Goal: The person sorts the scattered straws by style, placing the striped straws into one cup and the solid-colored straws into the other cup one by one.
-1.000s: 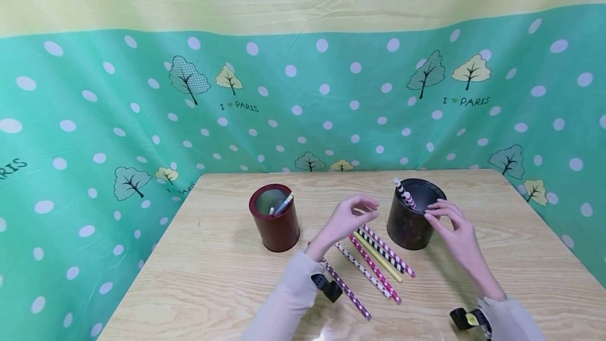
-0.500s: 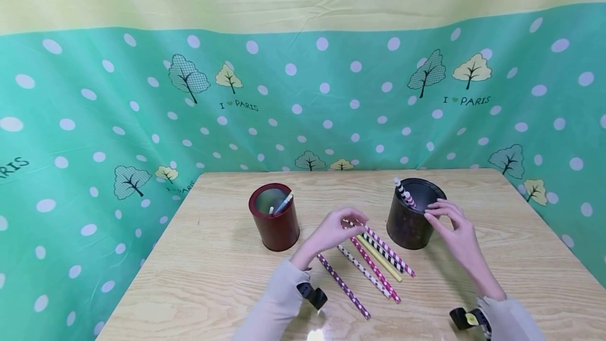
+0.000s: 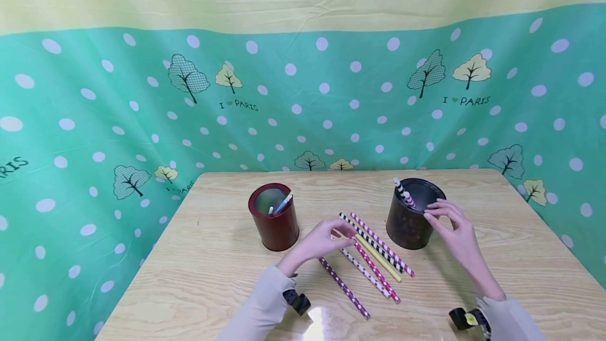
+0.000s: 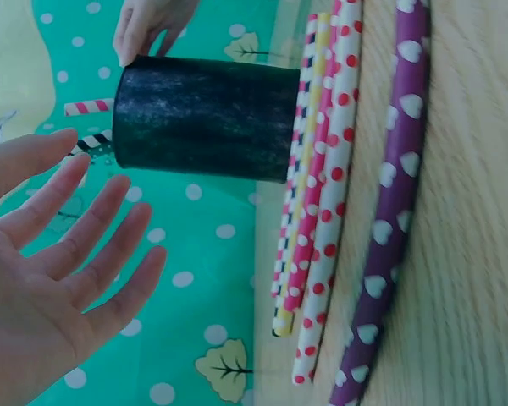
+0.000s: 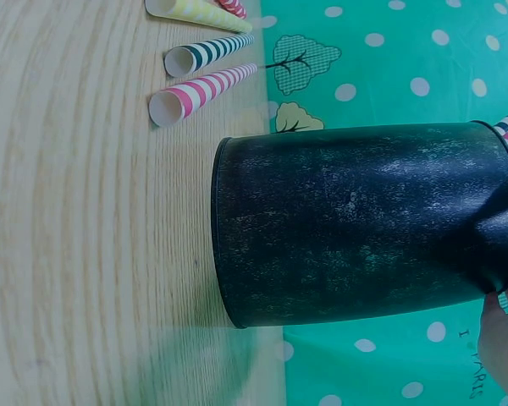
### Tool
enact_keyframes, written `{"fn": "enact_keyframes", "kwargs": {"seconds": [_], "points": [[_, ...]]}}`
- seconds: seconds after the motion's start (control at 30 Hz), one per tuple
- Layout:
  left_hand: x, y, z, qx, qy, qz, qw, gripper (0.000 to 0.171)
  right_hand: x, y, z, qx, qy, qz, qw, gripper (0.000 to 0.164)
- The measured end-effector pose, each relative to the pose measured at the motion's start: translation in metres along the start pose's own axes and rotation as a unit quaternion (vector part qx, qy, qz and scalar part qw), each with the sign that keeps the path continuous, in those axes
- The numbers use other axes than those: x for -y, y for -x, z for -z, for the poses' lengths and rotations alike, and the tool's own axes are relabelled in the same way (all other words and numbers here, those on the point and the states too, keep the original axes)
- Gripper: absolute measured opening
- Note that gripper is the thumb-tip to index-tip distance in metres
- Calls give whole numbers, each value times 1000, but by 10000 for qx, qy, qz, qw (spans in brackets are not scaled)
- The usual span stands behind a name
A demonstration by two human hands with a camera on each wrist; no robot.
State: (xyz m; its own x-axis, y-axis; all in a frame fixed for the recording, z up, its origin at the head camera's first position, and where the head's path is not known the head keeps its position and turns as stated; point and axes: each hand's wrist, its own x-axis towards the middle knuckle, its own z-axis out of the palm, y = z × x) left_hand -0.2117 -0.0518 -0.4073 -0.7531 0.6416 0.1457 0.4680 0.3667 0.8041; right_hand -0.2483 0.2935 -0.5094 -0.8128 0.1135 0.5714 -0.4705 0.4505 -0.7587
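My left hand [image 3: 326, 238] hovers over the upper ends of several patterned paper straws, with nothing in its loosely bent fingers. Under and beside it lie a purple straw with white hearts [image 3: 344, 287], a white one with red dots [image 3: 363, 269], a pink dotted one [image 3: 377, 271], a yellow one [image 3: 385, 262], a black-and-white striped one [image 3: 347, 220] and a pink-and-white striped one [image 3: 379, 240]. My right hand [image 3: 454, 228] pinches the rim of an upright black can [image 5: 356, 220]. Two striped straws [image 3: 402, 192] lean inside that can.
A dark red can [image 3: 278, 230] stands at the left with a couple of straws [image 3: 284, 203] inside. The wooden table [image 3: 199, 257] ends at a green dotted curtain [image 3: 293, 120] behind.
My left hand has moved left and toward me across the straws, uncovering the upper ends of the striped ones. The right hand and both cans have stayed put.
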Motion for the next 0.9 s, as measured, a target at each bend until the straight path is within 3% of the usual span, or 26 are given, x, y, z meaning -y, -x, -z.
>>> {"fn": "enact_keyframes", "kwargs": {"seconds": [0.43,0.47,0.67,0.7,0.9], "points": [[13,13,1,369,-465,-46,9982,23,1,1,1,7,-14,130,9999,13],[14,14,1,403,-501,-26,9979,22,8,1,2,94,-292,165,9994,13],[20,19,-1,616,-805,103,9948,20,10,1,3,133,-251,150,9995,13],[21,20,-1,667,-835,124,9942,20,3,1,1,50,45,129,9999,13],[25,24,-2,1048,-1042,238,9887,20,2,0,1,42,24,166,9999,13]]}}
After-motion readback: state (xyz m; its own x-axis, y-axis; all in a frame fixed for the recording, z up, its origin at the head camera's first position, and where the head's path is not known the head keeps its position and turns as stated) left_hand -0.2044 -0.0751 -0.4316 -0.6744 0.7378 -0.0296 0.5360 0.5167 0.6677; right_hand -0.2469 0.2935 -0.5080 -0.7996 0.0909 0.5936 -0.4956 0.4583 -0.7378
